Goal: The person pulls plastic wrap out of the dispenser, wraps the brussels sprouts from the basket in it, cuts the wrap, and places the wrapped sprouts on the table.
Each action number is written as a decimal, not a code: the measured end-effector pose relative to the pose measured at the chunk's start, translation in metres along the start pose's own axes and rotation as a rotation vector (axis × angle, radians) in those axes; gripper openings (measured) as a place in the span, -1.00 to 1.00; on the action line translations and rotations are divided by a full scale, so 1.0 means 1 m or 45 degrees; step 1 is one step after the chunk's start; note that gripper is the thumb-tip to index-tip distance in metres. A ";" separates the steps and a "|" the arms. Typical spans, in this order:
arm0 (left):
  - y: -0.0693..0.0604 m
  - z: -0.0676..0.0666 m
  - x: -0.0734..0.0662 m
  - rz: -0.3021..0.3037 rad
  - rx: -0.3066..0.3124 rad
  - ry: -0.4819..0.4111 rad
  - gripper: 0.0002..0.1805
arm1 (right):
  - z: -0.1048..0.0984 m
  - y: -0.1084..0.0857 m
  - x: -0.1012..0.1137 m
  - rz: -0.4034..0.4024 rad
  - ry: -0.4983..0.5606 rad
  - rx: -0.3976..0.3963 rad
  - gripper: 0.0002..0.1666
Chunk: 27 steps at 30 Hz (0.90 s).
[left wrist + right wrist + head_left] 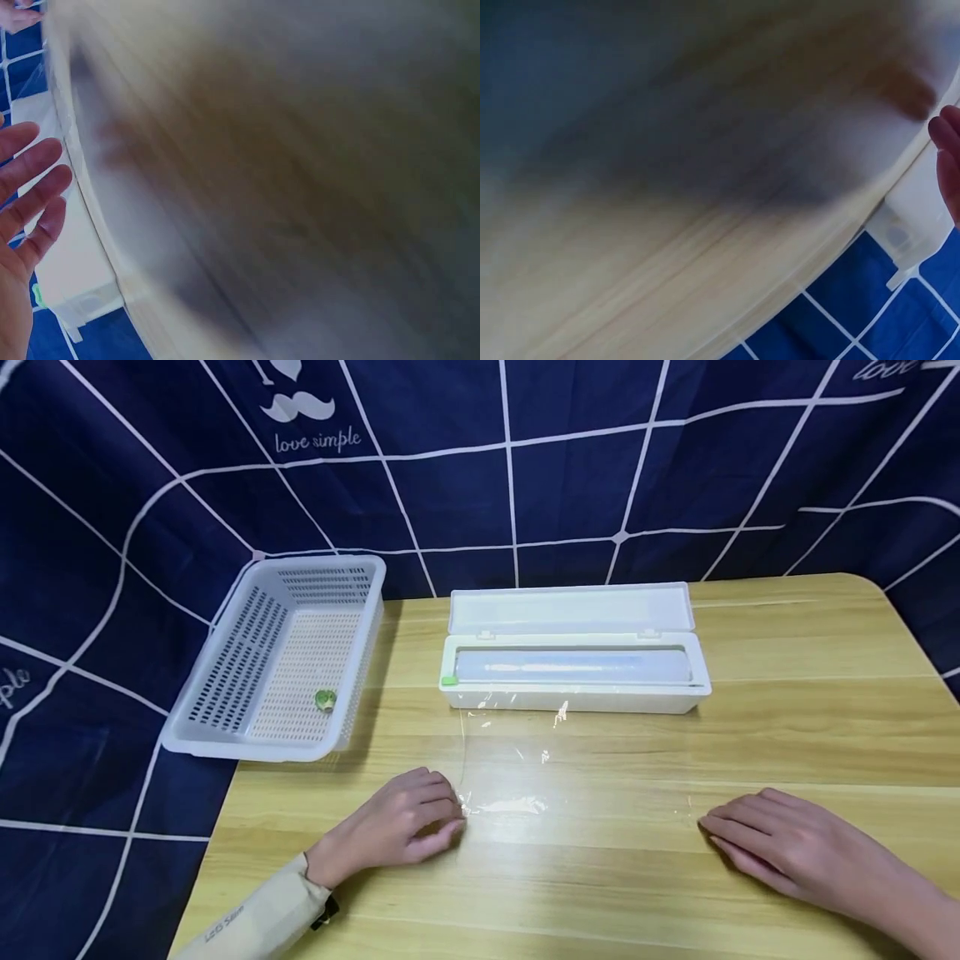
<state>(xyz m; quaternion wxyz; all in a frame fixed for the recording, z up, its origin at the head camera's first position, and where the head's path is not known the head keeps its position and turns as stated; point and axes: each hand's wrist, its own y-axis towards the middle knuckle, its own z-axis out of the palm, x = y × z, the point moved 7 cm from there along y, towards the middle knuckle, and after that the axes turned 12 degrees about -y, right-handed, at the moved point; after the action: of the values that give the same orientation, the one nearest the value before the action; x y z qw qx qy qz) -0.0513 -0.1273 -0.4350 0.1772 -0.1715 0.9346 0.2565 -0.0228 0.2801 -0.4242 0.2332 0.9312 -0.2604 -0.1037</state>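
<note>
A white box point(574, 699) stands with its lid point(570, 611) raised, a roll of clear film point(573, 666) inside. From its front, a transparent film sheet point(570, 768) stretches over the table. My left hand point(408, 821) pinches the sheet's near left corner between thumb and fingers; the other fingers curve loosely in the left wrist view, where the hand point(28, 199) is at the left edge. At the near right corner, my right hand point(795, 846) pinches the film, fingertips close together. Only part of that hand point(949, 157) shows in the right wrist view; its grip is hidden there.
A white perforated basket point(257, 750) sits at the table's left side, holding a small green-and-white item point(326, 700). Dark blue cloth point(450, 502) with white lines hangs behind and left of the wooden table point(810, 693). A small green piece point(449, 681) is on the box's left front edge.
</note>
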 end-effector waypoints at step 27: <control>0.004 -0.054 0.035 -0.222 -0.381 -0.118 -0.78 | -0.007 0.035 -0.068 0.442 -0.152 -0.064 -0.21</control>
<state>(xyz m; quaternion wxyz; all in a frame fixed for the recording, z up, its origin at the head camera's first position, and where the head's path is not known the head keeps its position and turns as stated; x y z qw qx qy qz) -0.0970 -0.1611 -0.4039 0.2143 -0.2644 0.8584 0.3839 -0.0930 0.2925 -0.3957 0.2550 0.8583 -0.4278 -0.1236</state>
